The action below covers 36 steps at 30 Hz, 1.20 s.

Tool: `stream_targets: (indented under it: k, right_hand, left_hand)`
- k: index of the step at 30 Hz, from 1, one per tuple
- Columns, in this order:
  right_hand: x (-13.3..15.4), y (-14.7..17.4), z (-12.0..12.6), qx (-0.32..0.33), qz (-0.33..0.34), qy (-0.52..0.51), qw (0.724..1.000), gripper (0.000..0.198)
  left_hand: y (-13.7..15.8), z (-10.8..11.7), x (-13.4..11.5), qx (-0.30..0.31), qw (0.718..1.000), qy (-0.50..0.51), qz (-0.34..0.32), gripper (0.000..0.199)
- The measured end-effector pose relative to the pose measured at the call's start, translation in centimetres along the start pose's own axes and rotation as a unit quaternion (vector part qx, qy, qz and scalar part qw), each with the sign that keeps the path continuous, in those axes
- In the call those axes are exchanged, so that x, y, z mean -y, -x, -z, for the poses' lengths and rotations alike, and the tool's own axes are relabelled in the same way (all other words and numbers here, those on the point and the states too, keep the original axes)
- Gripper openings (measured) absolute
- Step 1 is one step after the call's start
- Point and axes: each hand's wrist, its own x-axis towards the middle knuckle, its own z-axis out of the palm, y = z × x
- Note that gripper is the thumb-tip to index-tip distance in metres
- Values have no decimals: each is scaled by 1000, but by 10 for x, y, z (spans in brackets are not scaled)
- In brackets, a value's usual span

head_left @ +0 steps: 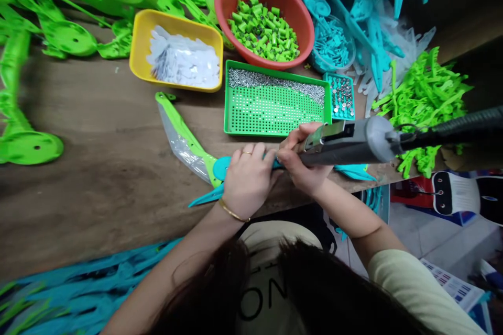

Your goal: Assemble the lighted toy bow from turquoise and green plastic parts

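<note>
My left hand (pixel 248 178) is closed around a blue and green plastic toy piece (pixel 204 163) lying low over the table. Out of its left side reaches a lime green strip edged by a clear grey curved blade (pixel 183 149). Pointed blue ends stick out at both sides of my hands. My right hand (pixel 304 165) wraps around a grey electric screwdriver (pixel 349 141), held nearly level with its cord running off to the right. The screwdriver's tip points at the piece beside my left fingers; the tip itself is hidden behind my hands.
Beyond my hands stand a green perforated tray (pixel 275 128) of screws, a yellow tub (pixel 137 47) of clear pieces, a red bowl (pixel 223 0) of green bits and a small teal tray (pixel 351 84) of metal parts. Green parts (pixel 426 94) pile up at right.
</note>
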Motion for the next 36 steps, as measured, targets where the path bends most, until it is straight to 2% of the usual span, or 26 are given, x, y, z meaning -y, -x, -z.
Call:
stream_targets:
  k: [3,7,9,12,18,22,25,28,31,33,36]
  right_hand:
    - [14,-11,5,-22,55,-51,997,43]
    - [35,-45,17,-103,98,-88,986,39]
    - [34,-60,18,-120,74,-72,987,36]
    - [19,-71,8,-110,10,-67,992,27]
    - [-7,-67,-17,-122,3,-95,988,17]
    - [-11,-65,-21,-113,-17,-84,990,20]
    - [-10,-66,-21,-108,6,-115,987,21]
    - [1,-67,-14,-110,42,-139,983,21]
    - [20,-62,3,-118,47,-132,983,31]
    - [32,-53,15,-126,48,-127,983,36]
    - [37,-37,26,-131,61,-128,981,38]
  left_hand:
    - [-1,-1,-4,14,1000,1,-5,28]
    - [12,3,0,30,999,-18,5,34]
    - [19,5,4,23,999,-29,14,35]
    - [23,4,6,13,999,-40,27,36]
    - [9,1,-7,13,999,-28,-13,46]
    - [3,-5,-10,15,999,-35,-13,38]
    - [5,-7,-8,9,999,-39,-13,38]
    - [8,-5,-10,-5,999,-25,-21,39]
    - [11,-4,-19,-40,999,20,-30,42]
    - [11,-8,-25,-59,996,55,-32,51]
    - [10,-17,-32,-56,996,72,-24,66]
